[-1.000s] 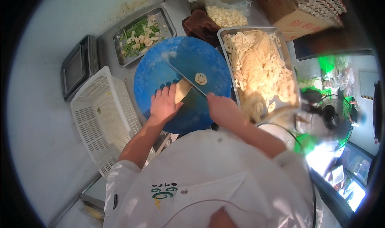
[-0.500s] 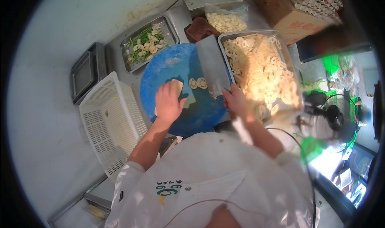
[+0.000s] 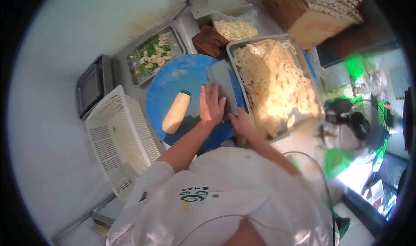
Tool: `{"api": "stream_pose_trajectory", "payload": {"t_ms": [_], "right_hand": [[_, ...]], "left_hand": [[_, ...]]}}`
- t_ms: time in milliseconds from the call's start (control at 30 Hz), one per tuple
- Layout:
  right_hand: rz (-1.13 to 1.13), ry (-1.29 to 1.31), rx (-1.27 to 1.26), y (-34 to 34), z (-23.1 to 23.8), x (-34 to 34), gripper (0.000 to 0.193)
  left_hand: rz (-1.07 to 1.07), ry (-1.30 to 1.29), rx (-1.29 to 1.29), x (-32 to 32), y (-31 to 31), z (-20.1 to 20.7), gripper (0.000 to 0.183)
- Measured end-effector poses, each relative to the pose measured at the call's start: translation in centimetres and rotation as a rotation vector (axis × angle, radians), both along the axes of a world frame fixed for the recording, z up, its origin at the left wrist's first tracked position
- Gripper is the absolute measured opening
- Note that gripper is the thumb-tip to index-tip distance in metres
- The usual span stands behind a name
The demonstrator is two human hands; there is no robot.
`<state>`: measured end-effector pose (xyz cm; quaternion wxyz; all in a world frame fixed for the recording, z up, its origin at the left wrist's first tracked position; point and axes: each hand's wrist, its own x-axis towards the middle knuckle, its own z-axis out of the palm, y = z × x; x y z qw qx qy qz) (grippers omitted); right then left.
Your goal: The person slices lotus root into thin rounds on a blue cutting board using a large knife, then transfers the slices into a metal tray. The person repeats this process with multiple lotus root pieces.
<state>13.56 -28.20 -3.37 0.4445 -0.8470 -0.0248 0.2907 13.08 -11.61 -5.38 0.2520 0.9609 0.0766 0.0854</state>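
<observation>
The left hand (image 3: 212, 107) has quit the root (image 3: 176, 114), now unheld on the left of the board (image 3: 171, 81), so slicing seems paused; its extended fingers reach the cleaver (image 3: 223, 78), which the right hand (image 3: 242, 123) grips.

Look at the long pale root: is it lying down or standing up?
Lying down. The root rests lengthwise on the blue chopping board, with neither the left hand nor the right hand holding it.

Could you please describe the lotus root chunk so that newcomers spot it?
Find the round blue chopping board. On its left half lies a pale beige, log-shaped lotus root chunk. It is thick, unlike the thin, pale, holed slices heaped in the rectangular metal tray at right.
</observation>
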Motion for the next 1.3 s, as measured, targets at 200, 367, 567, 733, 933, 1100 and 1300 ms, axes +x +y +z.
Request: {"api": "stream_pose_trajectory", "payload": {"t_ms": [200, 367, 567, 733, 933, 1100, 1300], "right_hand": [[0.016, 0.118, 0.257, 4.2, 3.4, 2.3, 0.029], [0.114, 0.102, 0.434, 9.2, 9.3, 7.0, 0.026], [-0.077, 0.22, 0.683, 9.8, 9.6, 8.6, 0.023], [-0.181, 0.358, 0.847, 8.6, 9.4, 8.2, 0.021], [-0.177, 0.392, 0.817, 6.5, 9.1, 7.3, 0.017], [-0.328, 0.343, 0.756, 2.6, 7.6, 6.0, 0.016], [-0.354, 0.309, 0.702, -0.1, 5.2, 4.5, 0.016]], "left_hand": [[-0.007, -0.165, 0.014, 2.4, 3.9, 2.2, 0.05], [0.248, -0.118, 0.48, 10.3, 15.9, 9.8, 0.051], [0.275, -0.245, 0.185, 9.4, 18.0, 14.6, 0.059], [0.41, 0.064, -1.488, 2.6, 11.0, 12.5, 0.069], [0.222, 0.221, -2.187, -0.4, 8.0, 13.9, 0.079], [0.467, 0.241, -2.122, -0.1, 11.0, 14.5, 0.072], [0.37, -0.161, -1.457, 5.0, 19.4, 15.0, 0.068]]}}
